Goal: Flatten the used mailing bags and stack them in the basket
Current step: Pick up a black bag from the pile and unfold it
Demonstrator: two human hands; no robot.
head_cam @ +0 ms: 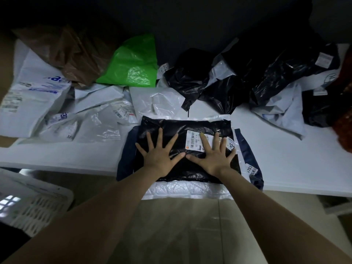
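A black mailing bag [171, 126] with a white shipping label [193, 141] lies flat on top of a small stack at the front edge of the white table [285, 168]. Under it show a dark blue bag [247, 149] and a white bubble mailer [186, 189] that overhangs the edge. My left hand [160, 151] presses flat on the black bag with its fingers spread. My right hand [213, 151] presses beside it, partly over the label, thumbs nearly touching. A white slotted basket [34, 204] stands on the floor at the lower left.
Crumpled bags cover the back of the table: white printed ones [38, 92] at the left, a brown one [76, 54], a green one [133, 63], several black ones [247, 77] and a pale one [282, 111] at the right. A reddish object [344, 115] sits at the right edge.
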